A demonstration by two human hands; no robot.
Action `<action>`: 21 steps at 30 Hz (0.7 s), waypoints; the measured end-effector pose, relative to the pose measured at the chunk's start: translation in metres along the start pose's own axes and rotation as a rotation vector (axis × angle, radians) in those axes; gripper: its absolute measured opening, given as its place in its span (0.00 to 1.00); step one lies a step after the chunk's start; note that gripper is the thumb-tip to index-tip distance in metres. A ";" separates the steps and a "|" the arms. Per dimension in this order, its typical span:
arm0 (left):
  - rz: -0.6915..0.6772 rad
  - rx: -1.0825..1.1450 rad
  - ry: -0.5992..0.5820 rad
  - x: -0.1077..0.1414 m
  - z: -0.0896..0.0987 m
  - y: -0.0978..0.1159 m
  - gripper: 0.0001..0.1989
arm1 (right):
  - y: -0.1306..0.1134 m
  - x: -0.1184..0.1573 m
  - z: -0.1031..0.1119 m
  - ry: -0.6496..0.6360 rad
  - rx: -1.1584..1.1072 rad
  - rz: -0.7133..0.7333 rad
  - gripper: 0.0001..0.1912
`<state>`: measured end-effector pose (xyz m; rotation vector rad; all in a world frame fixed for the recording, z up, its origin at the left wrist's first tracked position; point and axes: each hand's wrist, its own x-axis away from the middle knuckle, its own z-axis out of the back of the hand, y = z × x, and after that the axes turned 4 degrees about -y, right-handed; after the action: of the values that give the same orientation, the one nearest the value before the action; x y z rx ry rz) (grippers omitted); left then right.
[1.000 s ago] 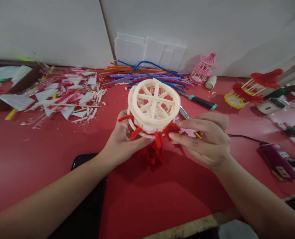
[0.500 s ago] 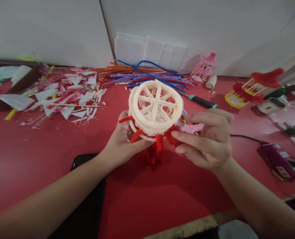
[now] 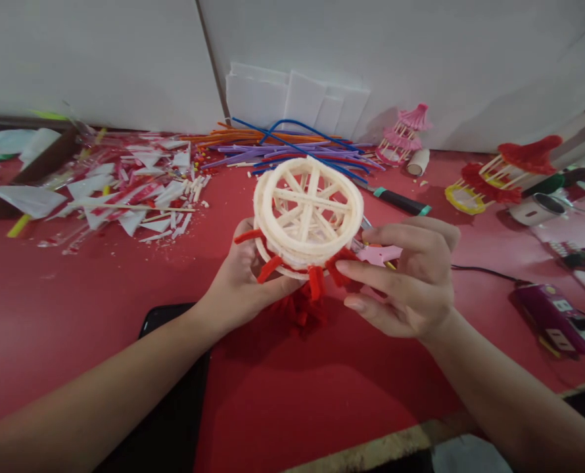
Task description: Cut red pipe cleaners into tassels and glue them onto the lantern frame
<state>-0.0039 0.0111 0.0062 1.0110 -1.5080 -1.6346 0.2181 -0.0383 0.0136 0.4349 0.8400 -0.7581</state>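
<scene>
A cream round frame (image 3: 308, 209) with crossed spokes, looking like a wheel, is held up above the red table. My left hand (image 3: 250, 279) grips its lower left side, the thumb along the bottom edge. Several short red fuzzy strips (image 3: 316, 282) stick out from under its rim. At the right of the frame, the fingertips of my right hand (image 3: 401, 276) touch one red strip; its fingers are bent and spread. Below the frame lies a pile of red pieces (image 3: 300, 312), partly hidden by my left thumb.
Scraps and sticks (image 3: 135, 187) cover the back left. Coloured fuzzy stems (image 3: 282, 148), a cutter (image 3: 401, 201), a pink tower (image 3: 403, 135) and a red one (image 3: 502, 172) stand or lie behind. A dark phone (image 3: 174, 387) is under my left forearm; a purple power strip (image 3: 559, 320) lies right.
My right hand has shifted slightly left, with its lower fingers a little more apart from the strip. The frame and my left hand have hardly moved.
</scene>
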 end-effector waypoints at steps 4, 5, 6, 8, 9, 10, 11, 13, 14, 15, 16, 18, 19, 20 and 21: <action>-0.007 -0.001 0.005 0.000 0.001 -0.001 0.26 | -0.003 -0.001 0.001 -0.041 0.000 -0.039 0.13; -0.001 0.013 0.004 0.000 0.001 -0.002 0.25 | -0.004 -0.002 0.001 -0.044 0.004 -0.045 0.13; 0.004 0.033 0.001 -0.001 0.001 -0.004 0.23 | -0.005 -0.002 0.002 -0.038 0.007 -0.056 0.13; 0.001 0.086 0.011 -0.004 0.003 -0.008 0.21 | -0.006 -0.004 0.002 -0.010 0.008 -0.100 0.10; -0.010 0.114 0.032 -0.005 0.003 -0.011 0.22 | -0.006 -0.004 0.001 -0.012 0.003 -0.133 0.08; -0.029 0.140 0.069 -0.007 0.004 -0.013 0.23 | -0.005 -0.004 0.000 -0.036 -0.004 -0.166 0.07; -0.047 0.165 0.112 -0.009 0.005 -0.016 0.25 | -0.004 -0.003 -0.002 -0.083 -0.006 -0.196 0.06; -0.060 0.199 0.187 -0.012 0.007 -0.021 0.26 | -0.002 -0.001 -0.006 -0.232 0.017 -0.255 0.05; -0.063 0.209 0.213 -0.013 0.007 -0.022 0.25 | -0.001 0.000 -0.009 -0.317 0.046 -0.286 0.05; -0.066 0.215 0.229 -0.014 0.008 -0.023 0.24 | -0.001 0.001 -0.012 -0.401 0.086 -0.319 0.05; -0.069 0.216 0.232 -0.014 0.008 -0.023 0.23 | -0.002 0.002 -0.015 -0.481 0.130 -0.351 0.06; -0.067 0.212 0.203 -0.014 0.008 -0.023 0.21 | -0.004 0.002 -0.019 -0.607 0.208 -0.389 0.08; -0.063 0.200 0.182 -0.014 0.008 -0.022 0.19 | -0.006 0.001 -0.021 -0.648 0.236 -0.394 0.08; -0.060 0.182 0.164 -0.013 0.008 -0.022 0.19 | -0.008 0.001 -0.022 -0.676 0.255 -0.393 0.08; -0.060 0.160 0.153 -0.013 0.008 -0.021 0.18 | -0.010 0.000 -0.023 -0.692 0.266 -0.389 0.08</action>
<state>-0.0043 0.0280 -0.0132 1.2500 -1.5365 -1.4582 0.1992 -0.0303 -0.0010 0.2121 0.1665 -1.2925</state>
